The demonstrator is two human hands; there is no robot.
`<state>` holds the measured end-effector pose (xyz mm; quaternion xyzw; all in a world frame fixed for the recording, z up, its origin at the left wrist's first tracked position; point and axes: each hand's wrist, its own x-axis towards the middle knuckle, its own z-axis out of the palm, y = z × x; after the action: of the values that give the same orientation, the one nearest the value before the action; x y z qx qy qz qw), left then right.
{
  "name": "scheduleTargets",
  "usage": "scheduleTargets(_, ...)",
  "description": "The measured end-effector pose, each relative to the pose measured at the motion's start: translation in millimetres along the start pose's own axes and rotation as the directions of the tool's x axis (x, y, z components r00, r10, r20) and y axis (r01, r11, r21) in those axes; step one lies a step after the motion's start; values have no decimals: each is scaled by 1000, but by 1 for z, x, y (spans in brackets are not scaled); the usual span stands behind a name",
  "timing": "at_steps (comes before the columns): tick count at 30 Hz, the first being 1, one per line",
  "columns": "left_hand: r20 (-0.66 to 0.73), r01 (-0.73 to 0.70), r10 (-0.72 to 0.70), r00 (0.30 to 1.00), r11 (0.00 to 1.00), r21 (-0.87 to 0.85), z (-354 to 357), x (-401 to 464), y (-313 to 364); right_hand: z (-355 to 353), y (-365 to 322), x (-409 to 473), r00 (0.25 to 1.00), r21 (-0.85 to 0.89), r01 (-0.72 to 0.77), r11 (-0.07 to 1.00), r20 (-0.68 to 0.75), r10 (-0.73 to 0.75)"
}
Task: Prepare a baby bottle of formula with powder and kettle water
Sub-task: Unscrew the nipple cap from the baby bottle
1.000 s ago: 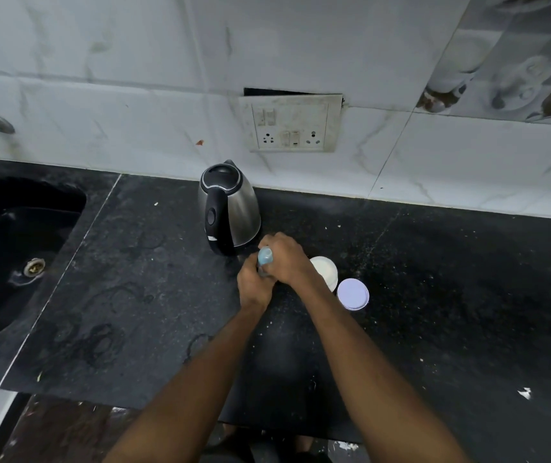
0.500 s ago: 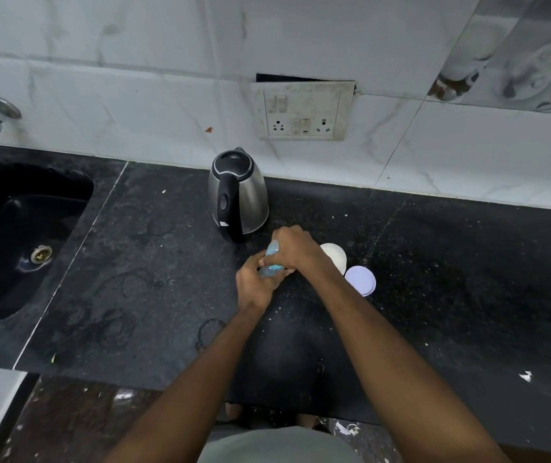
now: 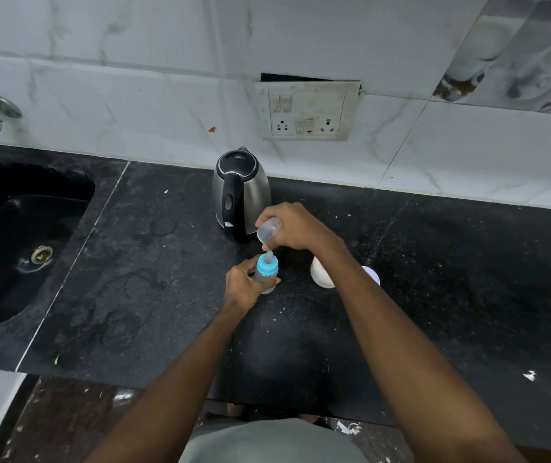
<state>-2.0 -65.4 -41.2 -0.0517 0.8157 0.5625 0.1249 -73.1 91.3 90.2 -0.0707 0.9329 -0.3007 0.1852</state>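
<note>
Nearest the counter's front edge, left hand (image 3: 245,289) wraps the body of the baby bottle (image 3: 266,274), fingers curled round it; bottle stands upright on the black counter (image 3: 434,295), blue collar and teat in place. Just above and behind, right hand (image 3: 292,227) pinches the clear cap (image 3: 269,230), cap lifted clear of the teat and tilted, opening toward the camera.

Judgement: step in hand is uncapping, with the collar to unscrew after.

- Set cap down mouth-up, well apart from the powder specks on the counter.
- Hold the bottle base pressed to the counter while twisting the collar; grip low so the teat is not touched.

Right of the bottle, partly behind the right forearm: white powder tub (image 3: 321,275), open, with its pale lid (image 3: 372,275) lying just beside. Further back, kettle (image 3: 240,192) against the wall, lid shut, handle facing the person.
</note>
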Motion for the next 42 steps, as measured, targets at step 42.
scheduleTargets(42,-57,-8,4,998,998,-57,-4,-20,10,26,23,-30,992,378,-122,918,19,124)
